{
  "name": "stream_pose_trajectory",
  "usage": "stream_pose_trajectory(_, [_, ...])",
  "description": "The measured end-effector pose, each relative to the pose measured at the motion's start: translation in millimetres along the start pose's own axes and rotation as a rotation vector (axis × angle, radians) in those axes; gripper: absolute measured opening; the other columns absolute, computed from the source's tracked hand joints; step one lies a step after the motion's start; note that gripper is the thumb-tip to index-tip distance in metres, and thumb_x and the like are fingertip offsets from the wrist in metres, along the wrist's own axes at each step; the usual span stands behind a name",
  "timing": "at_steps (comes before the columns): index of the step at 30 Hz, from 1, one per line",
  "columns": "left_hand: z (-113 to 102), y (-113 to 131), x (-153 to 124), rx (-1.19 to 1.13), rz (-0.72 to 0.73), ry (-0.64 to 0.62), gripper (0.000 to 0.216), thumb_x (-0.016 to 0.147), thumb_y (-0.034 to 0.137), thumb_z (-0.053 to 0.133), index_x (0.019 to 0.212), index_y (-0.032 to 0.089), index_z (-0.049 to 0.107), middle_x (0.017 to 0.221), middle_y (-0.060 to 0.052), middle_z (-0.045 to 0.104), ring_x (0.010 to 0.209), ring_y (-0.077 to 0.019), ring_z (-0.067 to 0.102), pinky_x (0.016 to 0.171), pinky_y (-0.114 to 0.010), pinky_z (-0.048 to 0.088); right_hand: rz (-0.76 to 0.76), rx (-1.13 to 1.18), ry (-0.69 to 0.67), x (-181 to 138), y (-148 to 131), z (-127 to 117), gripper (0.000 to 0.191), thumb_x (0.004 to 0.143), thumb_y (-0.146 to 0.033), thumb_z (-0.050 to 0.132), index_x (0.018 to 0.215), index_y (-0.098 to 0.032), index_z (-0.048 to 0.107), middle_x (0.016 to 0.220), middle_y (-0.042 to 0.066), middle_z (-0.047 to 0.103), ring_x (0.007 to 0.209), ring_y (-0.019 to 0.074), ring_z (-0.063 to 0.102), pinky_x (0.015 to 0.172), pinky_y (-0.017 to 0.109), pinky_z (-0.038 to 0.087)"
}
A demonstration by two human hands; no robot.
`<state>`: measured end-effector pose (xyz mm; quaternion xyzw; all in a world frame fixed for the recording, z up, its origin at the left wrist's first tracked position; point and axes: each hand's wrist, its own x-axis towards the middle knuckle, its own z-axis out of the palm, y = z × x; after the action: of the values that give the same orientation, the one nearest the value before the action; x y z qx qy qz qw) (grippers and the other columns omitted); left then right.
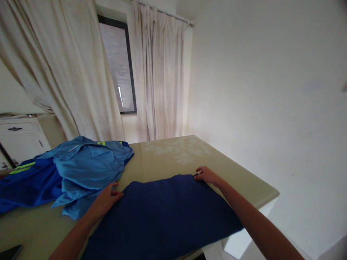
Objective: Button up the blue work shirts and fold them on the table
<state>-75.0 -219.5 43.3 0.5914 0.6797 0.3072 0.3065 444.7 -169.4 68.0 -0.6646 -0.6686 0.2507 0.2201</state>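
Dark blue cloth: we have it spread across the near part of the table (238,177), its near end reaching the table's front edge; we see the dark blue cloth (165,213) lying nearly flat.
Left hand: our left hand (107,196) has its fingers bent, the tips at the cloth's upper left edge; whether they pinch it, we cannot tell.
Right hand: our right hand (207,176) holds the cloth's far right corner between thumb and finger.
Clothes pile: to our left, light blue garment (89,162) lies rumpled over a bright blue garment (32,184) with yellow-green stripes.
Near left corner: we see part of a dark flat object (11,252).
Behind: we face pale curtains (162,72) beside a dark-framed window (118,65).
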Motion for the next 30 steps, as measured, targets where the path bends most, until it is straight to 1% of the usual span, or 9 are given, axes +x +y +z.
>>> stream_pose_trajectory(3, [4.5, 7.9, 1.6, 0.027, 0.083, 0.050, 0.060, 0.075, 0.043, 0.058, 0.128, 0.014, 0.054, 0.096, -0.009, 0.077, 0.090, -0.0275, 0.076, 0.083, -0.039, 0.059, -0.061, -0.010, -0.009, 2.0, 1.7, -8.0, 0.028, 0.078, -0.018, 0.072, 0.105, -0.015, 0.077, 0.085, 0.005, 0.074, 0.082, 0.0199, 0.067, 0.072, 0.028, 0.049])
stream_pose_trajectory(6, [7.1, 9.4, -6.1, 0.152, 0.148, 0.129, 0.051, 0.081, 0.048, 0.052, 0.121, 0.017, 0.058, 0.101, -0.010, 0.076, 0.094, -0.0274, 0.074, 0.089, -0.041, 0.058, -0.083, -0.065, 0.079, 1.5, 4.6, -10.6, 0.028, 0.082, -0.011, 0.064, 0.107, -0.013, 0.076, 0.084, 0.006, 0.073, 0.081, 0.0182, 0.066, 0.073, 0.027, 0.047])
stream_pose_trajectory(9, [9.8, 3.8, -21.6, 0.369, 0.183, 0.185, 0.059, 0.085, 0.062, 0.044, 0.116, 0.015, 0.062, 0.112, -0.017, 0.073, 0.109, -0.0333, 0.070, 0.102, -0.048, 0.052, -0.041, -0.133, 0.106, 0.2, 9.9, -5.8, 0.029, 0.085, -0.023, 0.071, 0.111, -0.011, 0.073, 0.093, 0.010, 0.075, 0.084, 0.0204, 0.067, 0.076, 0.029, 0.048])
stream_pose_trajectory(12, [7.9, -6.3, -44.5, 0.477, 0.118, 0.182, 0.069, 0.086, 0.069, 0.037, 0.118, 0.012, 0.061, 0.114, -0.021, 0.072, 0.113, -0.0384, 0.069, 0.103, -0.052, 0.050, -0.016, -0.122, 0.069, -2.4, 16.2, 0.2, 0.037, 0.084, -0.034, 0.077, 0.113, -0.012, 0.072, 0.096, 0.011, 0.075, 0.087, 0.0226, 0.069, 0.077, 0.031, 0.048])
stream_pose_trajectory(17, [-6.1, -24.5, -96.8, 0.379, -0.032, 0.086, 0.069, 0.085, 0.076, 0.044, 0.119, 0.019, 0.063, 0.095, -0.013, 0.077, 0.095, -0.0384, 0.075, 0.089, -0.049, 0.056, -0.087, -0.058, 0.018, -8.6, 21.9, 0.0, 0.027, 0.088, -0.027, 0.068, 0.110, -0.014, 0.072, 0.092, 0.008, 0.075, 0.085, 0.0210, 0.069, 0.078, 0.030, 0.050])
stream_pose_trajectory(21, [-11.4, -34.7, -138.6, 0.197, 0.015, 0.027, 0.062, 0.077, 0.073, 0.060, 0.121, 0.029, 0.065, 0.091, -0.005, 0.078, 0.088, -0.0340, 0.076, 0.078, -0.041, 0.060, -0.084, -0.116, 0.121, -10.9, 24.4, -6.4, 0.030, 0.088, -0.020, 0.063, 0.117, -0.016, 0.069, 0.095, 0.008, 0.074, 0.087, 0.0208, 0.068, 0.080, 0.031, 0.050])
stream_pose_trajectory(25, [-9.7, -40.3, -157.9, 0.120, 0.016, 0.036, 0.057, 0.080, 0.071, 0.057, 0.120, 0.031, 0.066, 0.084, -0.003, 0.076, 0.079, -0.0313, 0.075, 0.071, -0.040, 0.061, -0.060, -0.277, 0.159, -15.0, 16.4, -9.1, 0.032, 0.087, -0.015, 0.059, 0.118, -0.016, 0.069, 0.099, 0.011, 0.072, 0.093, 0.0235, 0.067, 0.088, 0.034, 0.049])
stream_pose_trajectory(28, [-6.6, -39.2, -153.9, 0.197, 0.061, 0.158, 0.054, 0.083, 0.069, 0.056, 0.117, 0.029, 0.069, 0.096, -0.006, 0.077, 0.089, -0.0324, 0.074, 0.084, -0.044, 0.061, -0.164, -0.349, 0.299, -37.0, -10.2, -1.9, 0.037, 0.090, -0.016, 0.056, 0.125, -0.019, 0.067, 0.113, 0.014, 0.068, 0.105, 0.0266, 0.065, 0.099, 0.039, 0.047])
stream_pose_trajectory(30, [-0.8, -33.7, -144.9, 0.266, 0.175, 0.235, 0.052, 0.086, 0.067, 0.055, 0.119, 0.029, 0.070, 0.118, -0.008, 0.074, 0.109, -0.0333, 0.071, 0.103, -0.049, 0.055, -0.293, -0.312, 0.280, -67.4, -36.7, 13.3, 0.037, 0.097, -0.027, 0.054, 0.132, -0.022, 0.065, 0.121, 0.015, 0.066, 0.115, 0.0292, 0.062, 0.104, 0.042, 0.047])
